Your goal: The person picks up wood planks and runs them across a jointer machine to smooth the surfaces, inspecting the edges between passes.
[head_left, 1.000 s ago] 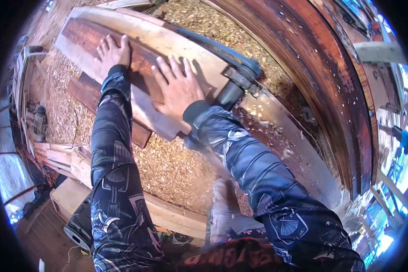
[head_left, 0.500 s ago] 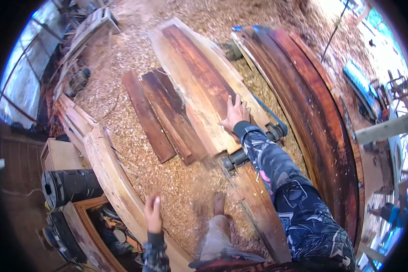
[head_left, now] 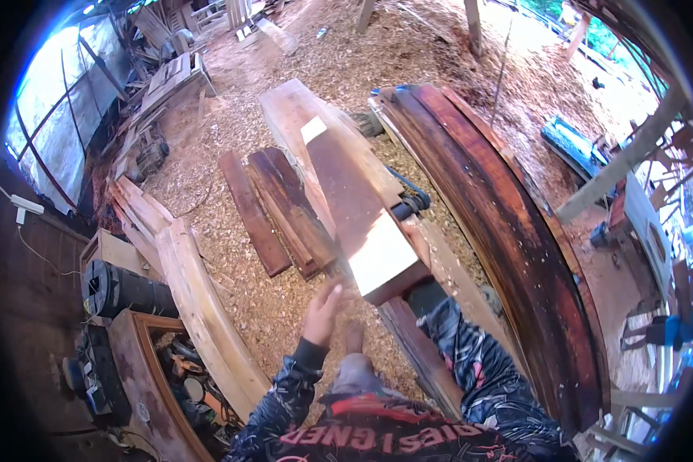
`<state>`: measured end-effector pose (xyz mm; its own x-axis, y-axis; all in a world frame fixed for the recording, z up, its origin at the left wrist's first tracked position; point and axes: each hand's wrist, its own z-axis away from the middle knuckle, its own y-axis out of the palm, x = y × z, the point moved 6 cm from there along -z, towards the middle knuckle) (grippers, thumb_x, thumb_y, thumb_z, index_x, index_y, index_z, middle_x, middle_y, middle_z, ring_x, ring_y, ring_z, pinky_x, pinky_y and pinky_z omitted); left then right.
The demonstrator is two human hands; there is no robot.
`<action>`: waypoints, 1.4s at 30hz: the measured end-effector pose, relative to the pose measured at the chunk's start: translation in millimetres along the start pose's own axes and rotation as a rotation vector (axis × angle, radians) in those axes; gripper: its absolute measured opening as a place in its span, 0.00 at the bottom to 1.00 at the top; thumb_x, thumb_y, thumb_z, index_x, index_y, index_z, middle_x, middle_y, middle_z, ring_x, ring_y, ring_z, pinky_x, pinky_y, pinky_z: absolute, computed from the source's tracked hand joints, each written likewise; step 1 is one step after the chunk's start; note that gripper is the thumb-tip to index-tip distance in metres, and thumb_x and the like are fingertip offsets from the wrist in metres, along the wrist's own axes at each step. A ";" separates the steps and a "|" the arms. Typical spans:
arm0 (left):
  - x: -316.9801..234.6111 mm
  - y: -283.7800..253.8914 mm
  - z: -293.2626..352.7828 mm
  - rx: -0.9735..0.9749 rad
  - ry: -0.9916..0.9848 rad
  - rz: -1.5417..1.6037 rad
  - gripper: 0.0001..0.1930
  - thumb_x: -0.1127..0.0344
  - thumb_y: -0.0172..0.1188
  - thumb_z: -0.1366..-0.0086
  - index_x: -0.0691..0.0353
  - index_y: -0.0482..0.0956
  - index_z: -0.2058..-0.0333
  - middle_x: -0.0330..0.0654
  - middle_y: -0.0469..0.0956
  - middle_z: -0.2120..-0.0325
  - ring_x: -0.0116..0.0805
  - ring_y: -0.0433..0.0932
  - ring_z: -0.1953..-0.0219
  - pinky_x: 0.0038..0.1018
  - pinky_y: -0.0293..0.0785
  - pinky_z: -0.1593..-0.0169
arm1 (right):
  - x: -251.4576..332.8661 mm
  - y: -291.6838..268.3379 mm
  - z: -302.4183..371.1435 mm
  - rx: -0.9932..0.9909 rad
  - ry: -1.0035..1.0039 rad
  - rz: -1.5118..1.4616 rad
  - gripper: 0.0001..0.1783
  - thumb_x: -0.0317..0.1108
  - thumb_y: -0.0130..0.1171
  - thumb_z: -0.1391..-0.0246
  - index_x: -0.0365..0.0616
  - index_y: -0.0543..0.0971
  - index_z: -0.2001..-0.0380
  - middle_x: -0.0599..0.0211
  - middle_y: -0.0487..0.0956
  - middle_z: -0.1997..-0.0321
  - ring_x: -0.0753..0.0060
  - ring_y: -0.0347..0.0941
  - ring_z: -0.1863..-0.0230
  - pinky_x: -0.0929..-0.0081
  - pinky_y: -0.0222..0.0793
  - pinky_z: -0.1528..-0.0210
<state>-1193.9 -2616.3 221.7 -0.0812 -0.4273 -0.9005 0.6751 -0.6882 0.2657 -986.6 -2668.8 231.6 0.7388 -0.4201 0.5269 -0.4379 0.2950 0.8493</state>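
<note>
The left hand, lower centre, looks loosely extended and empty, near the brown plank mid-frame, whose near end apparently hides the right hand; its grip I cannot tell.

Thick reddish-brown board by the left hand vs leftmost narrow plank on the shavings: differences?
The thick board looks much wider and deeper than the narrow plank.
The thick board overlaps the pale slab in view; the narrow plank lies on shavings.
The thick board has bright patches near both ends; the narrow plank has none.
Both are long, reddish-brown wood.
</note>
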 end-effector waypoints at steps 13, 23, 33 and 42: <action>-57.5 48.7 69.7 0.230 0.102 0.379 0.30 0.46 0.43 0.24 0.67 0.69 0.39 0.50 0.76 0.44 0.43 0.76 0.44 0.38 0.73 0.40 | -0.7 135.6 152.7 0.134 -0.019 -0.512 0.23 0.51 0.45 0.35 0.45 0.73 0.49 0.62 0.80 0.54 0.59 0.79 0.52 0.56 0.74 0.44; -81.3 14.6 54.4 0.370 0.682 -0.507 0.24 0.52 0.40 0.22 0.60 0.63 0.35 0.48 0.68 0.38 0.42 0.69 0.37 0.39 0.67 0.34 | -3.0 163.7 138.2 0.162 0.096 -0.687 0.28 0.55 0.43 0.36 0.45 0.71 0.44 0.56 0.78 0.47 0.53 0.74 0.45 0.50 0.65 0.36; -31.1 21.0 37.4 0.215 -0.054 0.300 0.36 0.37 0.47 0.28 0.64 0.67 0.38 0.52 0.72 0.42 0.43 0.71 0.40 0.42 0.72 0.39 | 8.2 105.6 164.7 0.070 -0.226 -0.280 0.17 0.41 0.48 0.32 0.43 0.74 0.48 0.61 0.79 0.51 0.63 0.78 0.52 0.65 0.76 0.47; 111.7 39.9 -41.9 0.090 -0.525 0.348 0.48 0.27 0.52 0.38 0.64 0.60 0.35 0.52 0.66 0.40 0.52 0.67 0.39 0.49 0.65 0.37 | 7.4 -106.6 377.6 -0.576 0.078 -0.280 0.23 0.42 0.46 0.33 0.34 0.73 0.44 0.53 0.81 0.56 0.56 0.80 0.57 0.59 0.77 0.50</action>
<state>-1145.3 -2666.9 117.3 -0.2324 -0.8497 -0.4733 0.6645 -0.4940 0.5607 -1127.9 -3027.4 157.8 0.8298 -0.4910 0.2653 0.1065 0.6060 0.7883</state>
